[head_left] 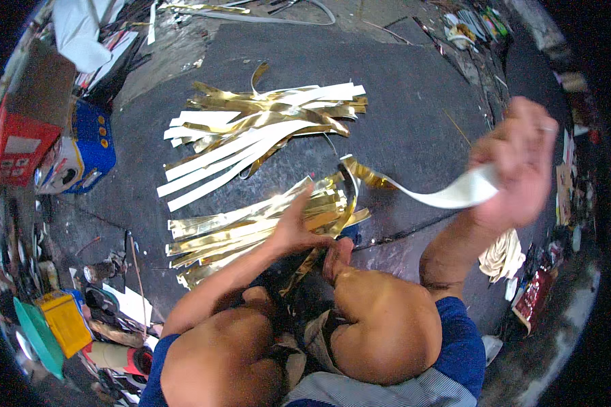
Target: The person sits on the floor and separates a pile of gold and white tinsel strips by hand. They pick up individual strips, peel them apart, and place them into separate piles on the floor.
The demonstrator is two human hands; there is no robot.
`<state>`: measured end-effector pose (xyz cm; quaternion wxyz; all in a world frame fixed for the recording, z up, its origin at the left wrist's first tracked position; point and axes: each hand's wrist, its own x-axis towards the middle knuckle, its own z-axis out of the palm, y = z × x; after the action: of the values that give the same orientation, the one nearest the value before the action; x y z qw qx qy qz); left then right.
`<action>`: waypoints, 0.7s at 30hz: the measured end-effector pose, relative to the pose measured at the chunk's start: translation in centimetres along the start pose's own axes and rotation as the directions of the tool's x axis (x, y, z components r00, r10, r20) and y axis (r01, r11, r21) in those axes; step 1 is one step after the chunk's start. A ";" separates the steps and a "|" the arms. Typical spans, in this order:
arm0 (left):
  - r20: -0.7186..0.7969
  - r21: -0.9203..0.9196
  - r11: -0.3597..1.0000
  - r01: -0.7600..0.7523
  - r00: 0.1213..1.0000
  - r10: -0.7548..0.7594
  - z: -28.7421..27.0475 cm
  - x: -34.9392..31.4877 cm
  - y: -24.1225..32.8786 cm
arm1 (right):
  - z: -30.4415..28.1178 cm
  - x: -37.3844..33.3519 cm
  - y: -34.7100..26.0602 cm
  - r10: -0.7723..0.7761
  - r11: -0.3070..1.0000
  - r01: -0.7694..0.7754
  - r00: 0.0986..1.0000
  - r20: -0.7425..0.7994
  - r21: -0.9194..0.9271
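Note:
A long shiny strip [448,197], gold on one face and white on the other, is pinched in my raised right hand [516,166] at the far right. It curls down and leftward from there toward the lower pile. My left hand [297,227] rests at the right part of a pile of gold strips [234,230], thumb and fingers spread. Whether it presses on any strip I cannot tell. Beyond it lies a second, looser pile of gold and white strips [265,122], crossing one another.
Under the piles is a dark flat sheet [414,102] on the floor. A red carton [24,142] and a blue box [91,146] stand at the left, with a yellow container [66,324] nearer. Crumpled cream cloth [502,256] lies at the right, amid scattered scraps. My bent knees are close to the lower pile.

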<state>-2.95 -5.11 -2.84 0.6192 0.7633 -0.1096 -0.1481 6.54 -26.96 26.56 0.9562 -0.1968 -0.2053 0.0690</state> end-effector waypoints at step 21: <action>0.028 -0.551 0.701 0.453 0.849 -0.527 -15.1 -15.0 -0.4 | -31.7 3.4 -15.9 -0.740 0.585 -0.162 0.294 -0.605 -0.795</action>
<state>-11.49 14.04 0.98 0.7513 0.5674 0.1851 -0.2816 23.70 -51.82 7.72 0.7133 -0.5200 0.3204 -0.3437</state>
